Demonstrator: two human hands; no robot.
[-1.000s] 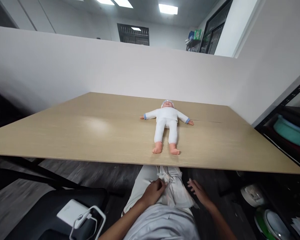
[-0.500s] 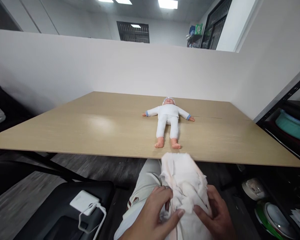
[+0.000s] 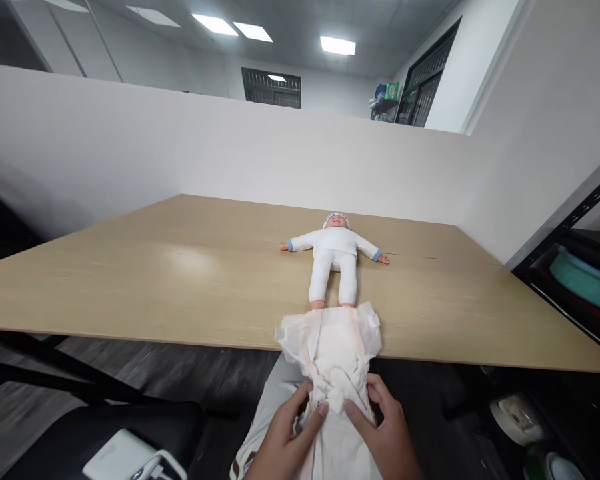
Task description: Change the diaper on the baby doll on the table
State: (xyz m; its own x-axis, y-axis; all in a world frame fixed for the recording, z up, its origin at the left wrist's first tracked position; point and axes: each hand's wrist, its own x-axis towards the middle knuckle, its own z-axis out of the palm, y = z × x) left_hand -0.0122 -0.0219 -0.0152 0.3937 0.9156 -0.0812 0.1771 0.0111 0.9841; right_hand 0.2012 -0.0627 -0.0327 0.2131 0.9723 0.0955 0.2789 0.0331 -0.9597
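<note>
A white diaper (image 3: 337,347) is spread lengthwise in front of me, its far end with two side flaps over the table's front edge, covering the doll's feet from view. My left hand (image 3: 295,427) grips the diaper's left edge, thumb on top and fingers beneath. On the opposite edge, my right hand (image 3: 383,427) pinches it the same way. The middle of the diaper is bunched between my thumbs. Beyond it a baby doll (image 3: 335,247) in white clothes with blue cuffs and a patterned cap lies on its back, arms stretched out.
The wooden table (image 3: 220,293) reaches back to a white partition wall (image 3: 230,153). At lower left a white power bank (image 3: 123,453) with a cable rests on a black chair (image 3: 160,427). A black rack with a teal item (image 3: 585,277) stands at right.
Both hands have moved forward and left a little with the diaper. Its far end has opened out, the side flaps now spread over the table edge. The view has tilted up.
</note>
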